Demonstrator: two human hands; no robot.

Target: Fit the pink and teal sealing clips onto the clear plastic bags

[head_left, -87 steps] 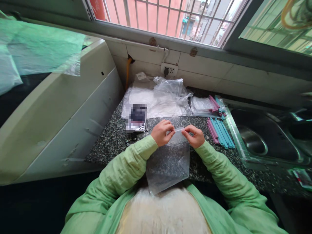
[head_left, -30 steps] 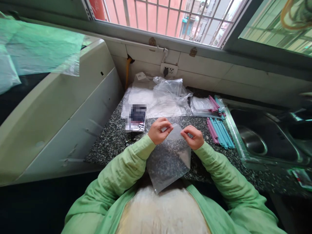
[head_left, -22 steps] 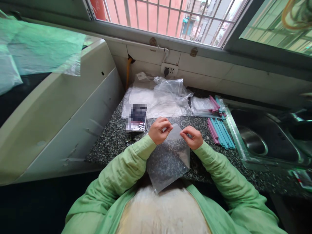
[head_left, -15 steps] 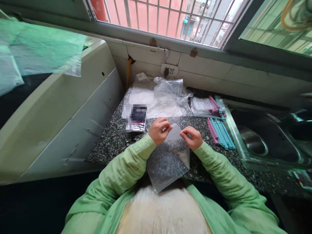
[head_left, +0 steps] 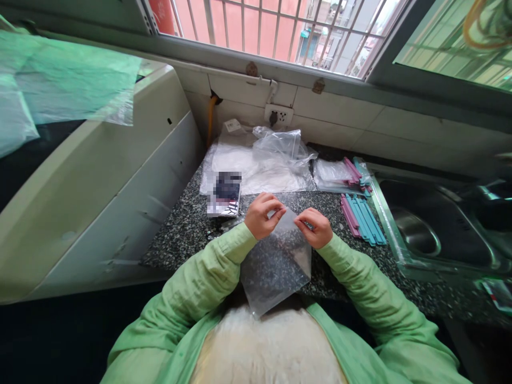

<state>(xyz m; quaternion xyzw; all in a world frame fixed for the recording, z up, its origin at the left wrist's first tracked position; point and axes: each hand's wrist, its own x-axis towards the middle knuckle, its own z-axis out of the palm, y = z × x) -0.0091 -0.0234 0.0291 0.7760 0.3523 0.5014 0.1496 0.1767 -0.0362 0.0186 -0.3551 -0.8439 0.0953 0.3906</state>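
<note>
Hands pinch, thumbs to forefingers, near top of clear plastic bag (head_left: 276,272): left hand (head_left: 264,216) at one side, right hand (head_left: 316,228) opposite; whether mouth is parted, hard to tell. Bag, likely light, limp, slippery, best gripped by rim, slopes at speckled counter's (head_left: 180,229) front edge. Wrists turn inward, forearms converging. Pink and blue strips (head_left: 365,220) rightward.

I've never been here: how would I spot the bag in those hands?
Below the barred window is a speckled counter with a sink on the right. At the counter's front, the left hand and right hand hold the bag by its top. Unlike the piled bags near the wall, this one is single, with the counter showing through.
</note>
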